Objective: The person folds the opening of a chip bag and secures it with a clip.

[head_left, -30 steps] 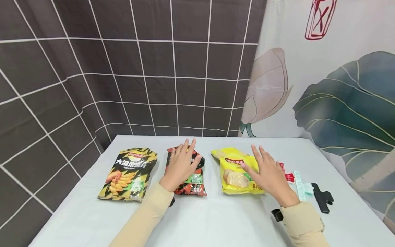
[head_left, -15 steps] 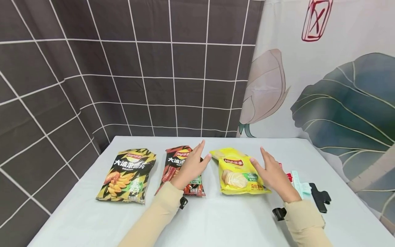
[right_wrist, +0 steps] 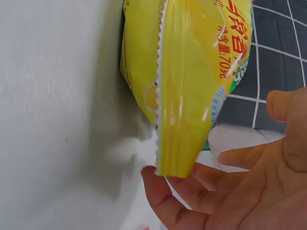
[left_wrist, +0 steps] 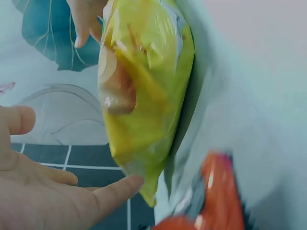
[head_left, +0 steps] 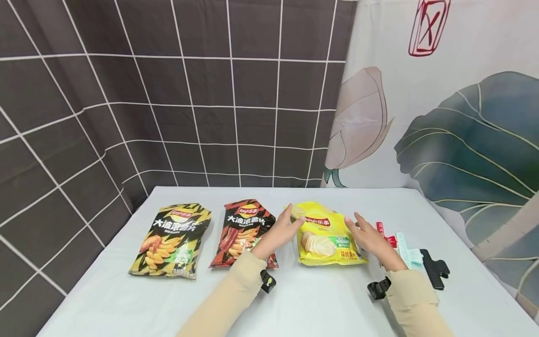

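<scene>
A yellow bag of potato chips (head_left: 322, 234) lies on the white table between both hands. My left hand (head_left: 280, 232) is at its left edge, fingers extended; in the left wrist view a fingertip (left_wrist: 132, 183) is right at the bag's corner. On the other side is my right hand (head_left: 370, 238), thumb raised and fingers loosely bent. In the right wrist view those fingers (right_wrist: 158, 187) reach right to the crimped end of the yellow bag (right_wrist: 180, 96). Neither hand is closed round it.
Left of the hands lie a red chip bag (head_left: 242, 231) and a black-and-gold chip bag (head_left: 171, 241). Beyond the right hand are a red clip (head_left: 390, 240), a mint clip (head_left: 408, 255) and a black clip (head_left: 435, 269). A dark gridded curtain (head_left: 210, 121) hangs behind.
My left hand has moved right, from over the red bag to the yellow bag's left edge. My right hand has lowered beside the yellow bag, its fingers less spread.
</scene>
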`<action>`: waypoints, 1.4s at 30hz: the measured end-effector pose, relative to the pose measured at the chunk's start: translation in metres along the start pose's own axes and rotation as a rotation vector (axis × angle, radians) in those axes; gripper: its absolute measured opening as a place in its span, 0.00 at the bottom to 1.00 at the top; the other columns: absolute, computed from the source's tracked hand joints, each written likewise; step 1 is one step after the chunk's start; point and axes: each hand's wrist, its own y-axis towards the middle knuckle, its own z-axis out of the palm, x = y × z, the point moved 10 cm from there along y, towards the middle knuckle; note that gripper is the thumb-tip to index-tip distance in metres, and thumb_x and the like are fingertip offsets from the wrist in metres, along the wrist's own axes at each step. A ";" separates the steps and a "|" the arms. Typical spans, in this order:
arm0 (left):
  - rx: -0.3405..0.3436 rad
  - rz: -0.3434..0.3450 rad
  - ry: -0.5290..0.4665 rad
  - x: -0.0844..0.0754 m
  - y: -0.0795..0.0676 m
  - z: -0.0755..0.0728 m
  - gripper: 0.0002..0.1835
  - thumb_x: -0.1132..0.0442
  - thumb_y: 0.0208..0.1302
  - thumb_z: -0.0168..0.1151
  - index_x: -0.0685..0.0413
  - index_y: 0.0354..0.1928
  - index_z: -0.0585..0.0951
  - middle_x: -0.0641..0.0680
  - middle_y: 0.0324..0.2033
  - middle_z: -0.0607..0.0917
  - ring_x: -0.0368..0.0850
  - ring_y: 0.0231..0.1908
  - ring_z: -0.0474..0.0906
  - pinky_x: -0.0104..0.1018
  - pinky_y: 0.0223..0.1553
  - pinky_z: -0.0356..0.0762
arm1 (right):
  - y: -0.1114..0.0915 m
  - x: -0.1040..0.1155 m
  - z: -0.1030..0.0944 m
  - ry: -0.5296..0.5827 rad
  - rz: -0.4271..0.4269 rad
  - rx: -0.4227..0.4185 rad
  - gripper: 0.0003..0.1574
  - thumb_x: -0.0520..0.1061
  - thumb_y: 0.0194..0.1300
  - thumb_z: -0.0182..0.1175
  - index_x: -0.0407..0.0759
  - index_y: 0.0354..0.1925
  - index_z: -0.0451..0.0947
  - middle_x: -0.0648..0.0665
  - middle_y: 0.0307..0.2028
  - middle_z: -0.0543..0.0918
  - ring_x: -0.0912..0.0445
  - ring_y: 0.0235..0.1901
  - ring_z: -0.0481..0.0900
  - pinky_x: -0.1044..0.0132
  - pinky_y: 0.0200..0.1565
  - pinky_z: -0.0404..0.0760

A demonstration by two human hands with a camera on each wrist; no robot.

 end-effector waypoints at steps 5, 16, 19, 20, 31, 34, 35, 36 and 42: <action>0.014 -0.091 -0.097 0.011 0.004 0.014 0.42 0.46 0.72 0.46 0.56 0.76 0.40 0.64 0.75 0.45 0.62 0.74 0.41 0.60 0.71 0.42 | 0.003 -0.004 0.007 0.056 -0.002 0.035 0.60 0.77 0.67 0.30 0.36 0.75 0.31 0.23 0.70 0.51 0.33 0.60 0.65 0.49 0.47 0.78; 0.054 -0.286 -0.360 0.036 0.008 0.041 0.47 0.44 0.72 0.46 0.60 0.74 0.30 0.67 0.74 0.42 0.61 0.73 0.47 0.56 0.70 0.52 | 0.009 -0.017 0.017 0.151 0.074 0.094 0.60 0.76 0.67 0.38 0.38 0.75 0.32 0.25 0.68 0.57 0.43 0.50 0.72 0.52 0.45 0.77; 0.051 -0.285 -0.422 0.040 0.011 0.045 0.47 0.46 0.72 0.46 0.63 0.74 0.30 0.67 0.74 0.40 0.62 0.73 0.46 0.57 0.70 0.52 | 0.009 -0.016 0.020 0.198 0.071 0.117 0.61 0.76 0.66 0.41 0.39 0.76 0.33 0.28 0.61 0.66 0.47 0.45 0.73 0.57 0.42 0.76; 0.052 -0.285 -0.435 0.041 0.012 0.046 0.47 0.46 0.72 0.46 0.63 0.74 0.30 0.67 0.74 0.39 0.63 0.73 0.46 0.57 0.70 0.50 | 0.010 -0.015 0.022 0.215 0.068 0.126 0.61 0.76 0.65 0.42 0.39 0.76 0.33 0.30 0.58 0.67 0.48 0.43 0.73 0.58 0.42 0.76; 0.025 -0.315 -0.387 0.046 0.019 0.052 0.45 0.45 0.70 0.47 0.64 0.75 0.40 0.68 0.73 0.47 0.62 0.72 0.49 0.55 0.71 0.50 | 0.010 -0.015 0.025 0.222 0.078 0.149 0.65 0.72 0.65 0.49 0.34 0.74 0.29 0.28 0.64 0.59 0.46 0.49 0.69 0.56 0.49 0.71; 0.011 -0.310 -0.314 0.045 0.018 0.053 0.46 0.42 0.68 0.48 0.65 0.74 0.42 0.69 0.73 0.46 0.64 0.71 0.49 0.56 0.71 0.50 | 0.010 -0.015 0.025 0.234 0.075 0.143 0.64 0.70 0.65 0.50 0.32 0.74 0.31 0.29 0.60 0.64 0.47 0.47 0.70 0.58 0.48 0.72; 0.006 -0.312 -0.298 0.045 0.017 0.053 0.47 0.41 0.68 0.48 0.65 0.74 0.42 0.69 0.73 0.46 0.65 0.71 0.49 0.57 0.71 0.50 | 0.010 -0.014 0.025 0.237 0.072 0.144 0.64 0.70 0.66 0.50 0.31 0.74 0.31 0.30 0.59 0.64 0.47 0.47 0.70 0.58 0.49 0.72; 0.000 -0.314 -0.290 0.046 0.017 0.053 0.47 0.41 0.68 0.48 0.65 0.74 0.43 0.69 0.73 0.46 0.65 0.71 0.49 0.58 0.70 0.50 | 0.010 -0.014 0.027 0.238 0.067 0.147 0.64 0.70 0.66 0.50 0.31 0.74 0.32 0.30 0.58 0.65 0.47 0.47 0.70 0.59 0.48 0.72; -0.002 -0.322 -0.293 0.051 0.015 0.053 0.48 0.42 0.67 0.49 0.66 0.74 0.41 0.69 0.73 0.44 0.65 0.72 0.46 0.58 0.71 0.47 | 0.010 -0.014 0.032 0.250 0.061 0.154 0.61 0.68 0.66 0.51 0.31 0.74 0.35 0.33 0.54 0.69 0.49 0.45 0.72 0.62 0.44 0.74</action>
